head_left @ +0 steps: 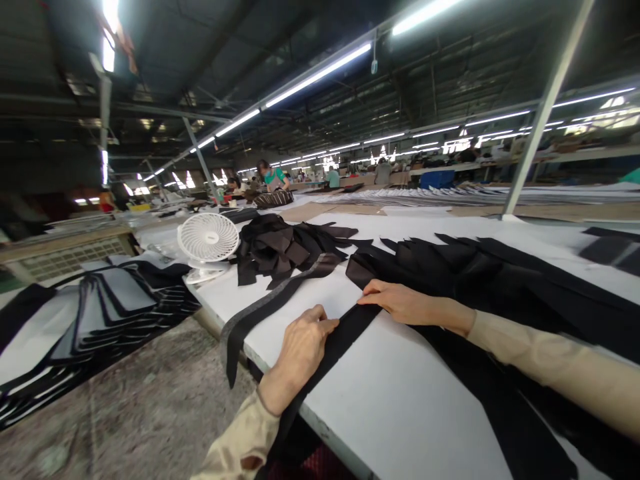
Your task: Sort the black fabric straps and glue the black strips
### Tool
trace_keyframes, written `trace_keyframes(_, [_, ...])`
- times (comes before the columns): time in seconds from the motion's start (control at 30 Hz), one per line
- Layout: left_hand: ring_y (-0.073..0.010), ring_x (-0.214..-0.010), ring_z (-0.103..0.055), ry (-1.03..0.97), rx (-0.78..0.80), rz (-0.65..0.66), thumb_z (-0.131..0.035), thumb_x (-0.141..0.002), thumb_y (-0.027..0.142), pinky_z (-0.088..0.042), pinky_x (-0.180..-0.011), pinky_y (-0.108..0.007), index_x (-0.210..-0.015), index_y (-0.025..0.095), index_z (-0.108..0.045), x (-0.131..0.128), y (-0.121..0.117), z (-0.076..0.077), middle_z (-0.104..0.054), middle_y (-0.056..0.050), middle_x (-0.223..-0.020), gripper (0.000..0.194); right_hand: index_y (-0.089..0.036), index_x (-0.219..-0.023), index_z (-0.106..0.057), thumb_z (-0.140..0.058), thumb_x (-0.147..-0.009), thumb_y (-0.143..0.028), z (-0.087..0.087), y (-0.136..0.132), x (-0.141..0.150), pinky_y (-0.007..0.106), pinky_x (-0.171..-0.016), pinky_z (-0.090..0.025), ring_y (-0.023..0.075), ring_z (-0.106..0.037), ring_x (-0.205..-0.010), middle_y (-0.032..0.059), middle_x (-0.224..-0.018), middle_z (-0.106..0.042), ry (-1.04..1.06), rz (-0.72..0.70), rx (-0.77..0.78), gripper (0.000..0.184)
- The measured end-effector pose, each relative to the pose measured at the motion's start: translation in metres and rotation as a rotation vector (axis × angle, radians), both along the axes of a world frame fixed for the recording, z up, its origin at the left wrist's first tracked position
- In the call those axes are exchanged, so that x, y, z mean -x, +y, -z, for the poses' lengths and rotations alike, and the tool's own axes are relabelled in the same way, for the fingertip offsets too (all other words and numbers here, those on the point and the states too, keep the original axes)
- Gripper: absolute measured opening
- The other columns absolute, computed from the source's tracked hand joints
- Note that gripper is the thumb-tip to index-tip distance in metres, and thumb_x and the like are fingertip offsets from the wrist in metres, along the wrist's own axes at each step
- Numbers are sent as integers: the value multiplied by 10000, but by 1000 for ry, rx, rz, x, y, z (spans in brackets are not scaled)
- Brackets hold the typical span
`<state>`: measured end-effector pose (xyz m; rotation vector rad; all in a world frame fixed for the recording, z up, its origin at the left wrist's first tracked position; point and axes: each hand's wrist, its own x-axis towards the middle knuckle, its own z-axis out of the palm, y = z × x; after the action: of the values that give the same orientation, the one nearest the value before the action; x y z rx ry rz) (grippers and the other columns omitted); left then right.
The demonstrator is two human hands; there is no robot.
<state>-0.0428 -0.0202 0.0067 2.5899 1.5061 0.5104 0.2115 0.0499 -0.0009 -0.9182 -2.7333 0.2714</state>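
A black fabric strip (345, 343) runs diagonally over the white tabletop and hangs off its near edge. My left hand (307, 339) lies on the strip's left side, fingers curled, with thumb and forefinger closed on its edge. Farther up, my right hand (393, 300) pinches the strip near its far end, beside a spread heap of black fabric pieces (450, 267). Another dark strip with a grey edge (260, 310) curves over the table edge to the left of my left hand.
A white fan (209, 239) stands at the table's left edge, next to a pile of dark cut pieces (277, 247). Layered black and white panels (100, 320) lie at left. A metal post (545, 113) rises at right. A co-worker in green (274, 177) is farther back.
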Motion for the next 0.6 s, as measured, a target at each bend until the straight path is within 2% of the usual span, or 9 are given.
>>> trace_keyframes(0.1, [-142,-769,-547,144,-71,9,-383,-912,135,-398,-646,-245,-1007,274,-695,-1,-3,-2,-581,-18,-888,355,-312,-1295,-542,-366,-700,70,-6,-7,9,343,-901,-446,185,-528,-988,68,-1139,-512,-116,-37,-44,729])
trace_keyframes(0.23, [-156,-776,-534,267,-110,39,-367,-907,109,-410,-654,-258,-1010,245,-675,0,-6,-6,-570,-28,-890,352,-376,-1298,-528,-368,-705,68,-14,-13,19,367,-831,-451,182,-521,-870,65,-1147,-514,-212,-54,-94,758])
trace_keyframes(0.33, [-157,-765,-536,293,-101,38,-359,-893,87,-415,-642,-262,-988,239,-669,-3,-4,-8,-569,-30,-894,358,-327,-1273,-564,-372,-741,49,-15,-6,13,344,-879,-443,180,-543,-951,53,-1183,-549,-159,-72,-44,679])
trace_keyframes(0.4, [-164,-766,-544,310,-97,31,-359,-876,71,-419,-634,-270,-950,224,-670,-11,1,-9,-570,-37,-895,354,-249,-1217,-615,-369,-791,13,-15,0,7,345,-925,-433,192,-549,-1024,61,-1187,-581,-102,19,-62,556])
trace_keyframes(0.5, [-170,-786,-561,311,-74,28,-373,-855,69,-428,-643,-274,-884,199,-672,-30,16,-10,-574,-50,-911,327,-168,-1144,-646,-357,-843,-34,-15,5,5,365,-992,-408,207,-537,-1107,84,-1203,-598,23,151,-176,439])
trace_keyframes(0.6, [-160,-805,-580,266,-27,36,-376,-864,95,-442,-692,-267,-898,199,-681,-47,31,-12,-583,-56,-948,325,-159,-1161,-625,-355,-865,-55,-12,1,13,336,-988,-426,185,-556,-1103,85,-1174,-623,77,51,-106,413])
